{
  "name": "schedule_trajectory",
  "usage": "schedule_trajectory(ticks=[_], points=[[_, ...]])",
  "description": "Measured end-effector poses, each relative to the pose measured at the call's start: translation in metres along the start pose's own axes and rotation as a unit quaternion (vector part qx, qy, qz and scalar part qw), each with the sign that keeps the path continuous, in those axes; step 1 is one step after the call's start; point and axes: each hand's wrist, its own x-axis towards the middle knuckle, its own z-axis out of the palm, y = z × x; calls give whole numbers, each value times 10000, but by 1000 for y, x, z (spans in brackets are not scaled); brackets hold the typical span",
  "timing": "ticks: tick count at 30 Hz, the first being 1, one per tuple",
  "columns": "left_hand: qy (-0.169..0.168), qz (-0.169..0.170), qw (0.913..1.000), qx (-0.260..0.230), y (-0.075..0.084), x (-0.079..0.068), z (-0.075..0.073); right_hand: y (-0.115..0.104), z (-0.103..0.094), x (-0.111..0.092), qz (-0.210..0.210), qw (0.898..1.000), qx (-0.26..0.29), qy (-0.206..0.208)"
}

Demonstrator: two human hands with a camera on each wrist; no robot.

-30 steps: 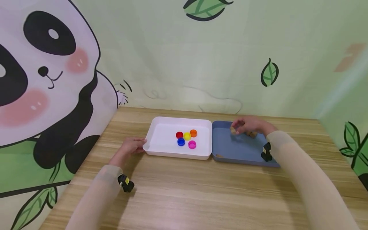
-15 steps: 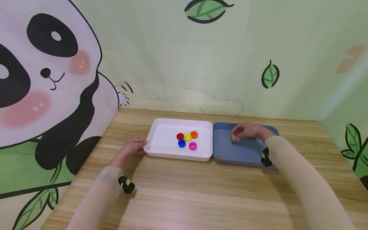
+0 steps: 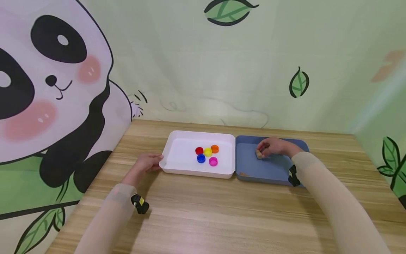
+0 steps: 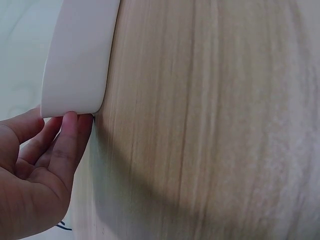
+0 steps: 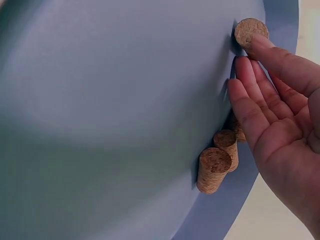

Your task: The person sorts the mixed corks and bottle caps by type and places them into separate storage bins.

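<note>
My right hand (image 3: 272, 146) reaches into the blue-grey tray (image 3: 250, 165) and pinches a cork (image 3: 259, 154) close to the tray floor. In the right wrist view, the thumb lies over the round end of that cork (image 5: 251, 34), with the fingers stretched out below. Several more corks (image 5: 214, 172) stand by the wrist-side wall of the tray; the hand hides them in the head view. My left hand (image 3: 146, 163) holds the left end of the white tray (image 3: 177, 148). Its thumb is at the rim, its fingertips (image 4: 70, 120) against the outer wall.
Inside the white tray lie several small round caps: a red one (image 3: 199, 151), a yellow one (image 3: 207, 152), an orange one (image 3: 214, 149) and others. Brown pieces (image 3: 243, 174) lie in the blue-grey tray's front-left corner. Both trays stand side by side on a wooden table (image 3: 203, 215).
The right hand has lowered with the cork, which now sits closer to the tray floor. The left hand and white tray keep their places.
</note>
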Motion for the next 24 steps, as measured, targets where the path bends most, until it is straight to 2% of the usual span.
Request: schedule_trajectory(ticks=[12,24], points=[[-23,59,10000,-2,2,0,0,-2,0,-1,30,10000,36,-36],[100,-76,9999,105,1,-1,1,-3,0,-2,67,9995,147,-268]])
